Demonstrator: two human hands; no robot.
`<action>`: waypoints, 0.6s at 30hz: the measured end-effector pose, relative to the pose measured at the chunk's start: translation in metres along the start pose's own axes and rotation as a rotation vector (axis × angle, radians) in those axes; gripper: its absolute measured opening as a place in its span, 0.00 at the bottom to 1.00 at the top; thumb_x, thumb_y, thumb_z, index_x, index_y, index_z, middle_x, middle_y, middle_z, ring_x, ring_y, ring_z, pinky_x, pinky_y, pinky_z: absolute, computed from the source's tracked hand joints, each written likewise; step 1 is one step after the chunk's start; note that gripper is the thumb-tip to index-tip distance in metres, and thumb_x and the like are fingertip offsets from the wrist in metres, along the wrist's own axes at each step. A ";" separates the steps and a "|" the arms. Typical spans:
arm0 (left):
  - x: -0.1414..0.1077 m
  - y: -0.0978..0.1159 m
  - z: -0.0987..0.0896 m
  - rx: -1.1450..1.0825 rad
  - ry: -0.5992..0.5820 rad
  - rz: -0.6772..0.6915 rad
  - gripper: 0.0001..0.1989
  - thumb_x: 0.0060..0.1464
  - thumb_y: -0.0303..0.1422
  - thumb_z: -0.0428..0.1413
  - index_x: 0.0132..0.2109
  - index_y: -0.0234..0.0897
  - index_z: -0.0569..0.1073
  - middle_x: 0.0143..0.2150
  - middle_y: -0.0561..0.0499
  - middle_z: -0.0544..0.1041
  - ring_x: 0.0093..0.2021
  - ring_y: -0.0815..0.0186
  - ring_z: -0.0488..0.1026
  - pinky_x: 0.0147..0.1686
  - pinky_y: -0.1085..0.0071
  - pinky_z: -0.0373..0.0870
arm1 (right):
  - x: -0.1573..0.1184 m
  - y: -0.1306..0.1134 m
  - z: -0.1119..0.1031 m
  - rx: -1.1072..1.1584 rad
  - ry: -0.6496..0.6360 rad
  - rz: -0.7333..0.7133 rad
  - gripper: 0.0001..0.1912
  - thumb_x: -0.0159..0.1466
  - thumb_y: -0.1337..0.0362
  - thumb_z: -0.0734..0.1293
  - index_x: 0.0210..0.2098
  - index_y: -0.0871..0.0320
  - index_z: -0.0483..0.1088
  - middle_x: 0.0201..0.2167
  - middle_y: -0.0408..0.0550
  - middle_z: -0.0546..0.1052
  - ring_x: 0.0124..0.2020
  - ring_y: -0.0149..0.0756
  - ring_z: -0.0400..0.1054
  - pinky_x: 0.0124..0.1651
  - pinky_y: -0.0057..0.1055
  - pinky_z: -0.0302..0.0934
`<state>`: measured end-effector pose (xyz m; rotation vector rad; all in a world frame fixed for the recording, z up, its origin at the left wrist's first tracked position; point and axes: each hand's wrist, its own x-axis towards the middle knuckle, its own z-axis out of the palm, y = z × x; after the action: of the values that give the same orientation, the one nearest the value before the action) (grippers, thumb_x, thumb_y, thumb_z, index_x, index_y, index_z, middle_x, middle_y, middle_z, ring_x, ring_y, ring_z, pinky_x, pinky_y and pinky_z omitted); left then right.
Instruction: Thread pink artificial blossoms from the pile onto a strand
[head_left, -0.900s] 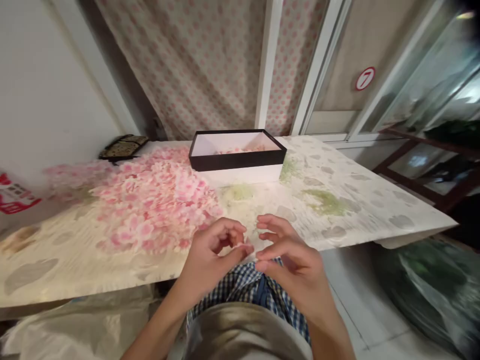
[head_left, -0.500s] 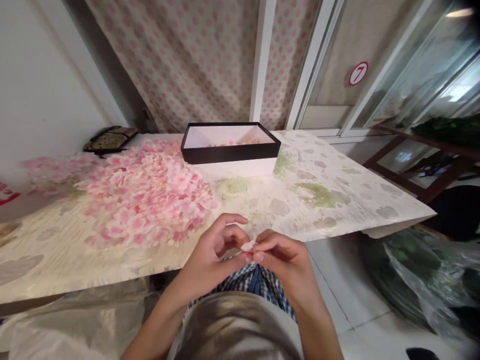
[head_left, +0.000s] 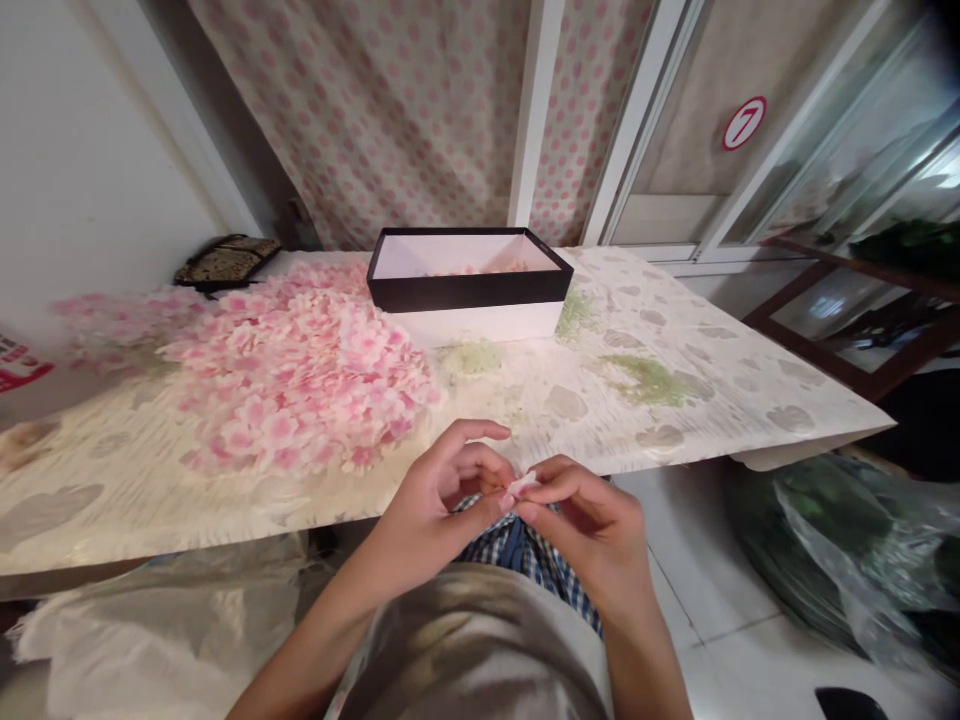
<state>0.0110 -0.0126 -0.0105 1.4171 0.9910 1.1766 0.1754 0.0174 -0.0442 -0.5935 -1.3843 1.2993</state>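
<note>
Both hands meet just off the near edge of the desk (head_left: 675,400); the left hand (head_left: 427,510) and right hand (head_left: 592,525) pinch one small pale petal (head_left: 523,485) between their fingertips; a heap of pink petals (head_left: 300,370) lies beyond on the desk, beside a black-rimmed box (head_left: 469,280).

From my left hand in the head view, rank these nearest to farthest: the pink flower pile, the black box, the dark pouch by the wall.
Measured from the left hand:
1. Pink flower pile, on the table just up and left.
2. Black box, straight ahead at the table's far side.
3. Dark pouch, far left corner by the wall.
</note>
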 end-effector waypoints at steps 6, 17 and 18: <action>0.001 0.000 0.004 0.061 0.034 0.025 0.14 0.60 0.31 0.56 0.51 0.44 0.63 0.36 0.56 0.73 0.36 0.74 0.70 0.40 0.77 0.67 | -0.002 0.004 0.000 -0.067 0.019 -0.050 0.10 0.57 0.74 0.71 0.30 0.51 0.76 0.31 0.40 0.76 0.37 0.29 0.70 0.39 0.27 0.63; -0.002 -0.002 0.008 0.143 -0.006 0.130 0.13 0.62 0.24 0.51 0.52 0.41 0.64 0.39 0.54 0.70 0.42 0.74 0.71 0.47 0.77 0.67 | -0.008 0.000 0.002 -0.056 0.061 0.105 0.08 0.61 0.70 0.69 0.38 0.50 0.71 0.32 0.39 0.75 0.35 0.28 0.70 0.39 0.26 0.64; -0.002 -0.002 0.009 0.146 -0.012 0.136 0.13 0.62 0.24 0.51 0.52 0.41 0.64 0.40 0.54 0.70 0.42 0.73 0.71 0.48 0.76 0.67 | -0.009 0.000 0.002 -0.074 0.059 0.097 0.08 0.61 0.70 0.69 0.38 0.50 0.71 0.33 0.39 0.75 0.35 0.28 0.70 0.38 0.26 0.63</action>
<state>0.0193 -0.0161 -0.0128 1.6272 1.0014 1.2127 0.1761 0.0089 -0.0471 -0.7515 -1.3737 1.3021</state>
